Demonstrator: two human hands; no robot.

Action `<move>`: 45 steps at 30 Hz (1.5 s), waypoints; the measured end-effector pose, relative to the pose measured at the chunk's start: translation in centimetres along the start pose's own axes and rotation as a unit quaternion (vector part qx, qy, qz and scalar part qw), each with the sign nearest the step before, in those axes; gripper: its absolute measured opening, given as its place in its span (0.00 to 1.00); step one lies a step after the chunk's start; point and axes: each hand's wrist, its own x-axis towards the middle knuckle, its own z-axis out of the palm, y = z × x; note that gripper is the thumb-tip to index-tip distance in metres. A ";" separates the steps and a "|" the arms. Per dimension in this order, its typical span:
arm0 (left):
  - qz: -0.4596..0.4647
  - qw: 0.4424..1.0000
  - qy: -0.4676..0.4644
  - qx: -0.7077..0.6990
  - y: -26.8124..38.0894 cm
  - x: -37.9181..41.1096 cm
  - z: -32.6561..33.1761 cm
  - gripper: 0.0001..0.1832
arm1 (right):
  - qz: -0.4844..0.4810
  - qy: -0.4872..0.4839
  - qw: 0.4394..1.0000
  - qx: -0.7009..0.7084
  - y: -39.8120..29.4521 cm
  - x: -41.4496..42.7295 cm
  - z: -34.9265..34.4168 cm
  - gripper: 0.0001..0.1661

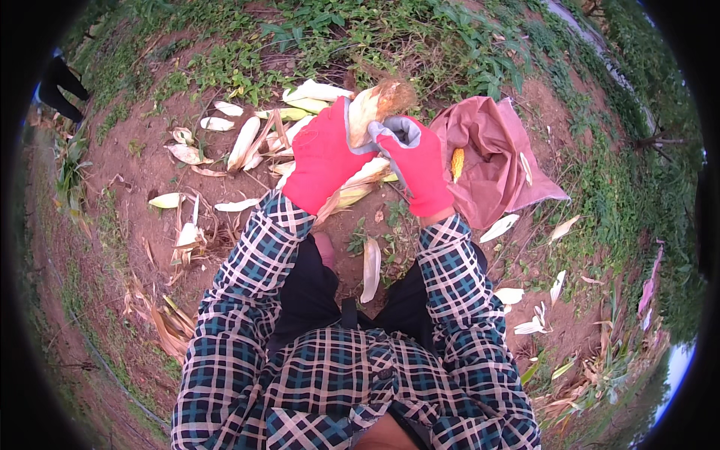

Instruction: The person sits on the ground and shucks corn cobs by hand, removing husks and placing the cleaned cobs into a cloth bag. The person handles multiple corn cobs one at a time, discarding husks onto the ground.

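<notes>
An ear of corn (367,112) in its pale husk, with a tuft of brown silk (396,94) at the tip, is gripped in my left hand (329,154), which wears a red glove with a grey palm. My right hand (413,160), gloved the same way, is at the ear's near side. Its thumb and fingertips are pinched together against the husk; whether they hold a strip of it is hidden. Below and behind the hands lie more husked ears (351,194). To the right, a yellow shelled-looking bare cob (458,164) rests at the mouth of a reddish-brown sack (495,185).
Husk-covered ears (244,143) and loose husk leaves (236,205) are strewn on the soil to the left. One husk leaf (370,270) lies between my legs. Green weeds (315,34) grow ahead. Another person's dark-trousered legs (59,90) stand at the far left.
</notes>
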 end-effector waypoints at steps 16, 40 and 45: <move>-0.021 0.999 -0.038 -0.018 -0.3 0.0 0.0 0.40 | 0.044 -0.083 0.994 0.054 0.0 0.2 -1.0 0.14; -0.139 0.872 -0.160 -0.441 -0.3 0.0 0.2 0.34 | 0.035 -0.048 0.984 0.166 -1.9 -1.0 -1.5 0.14; -0.155 0.798 -0.214 -0.541 0.0 -0.1 0.3 0.23 | 0.028 -0.068 0.970 0.231 -1.3 -0.9 -1.9 0.14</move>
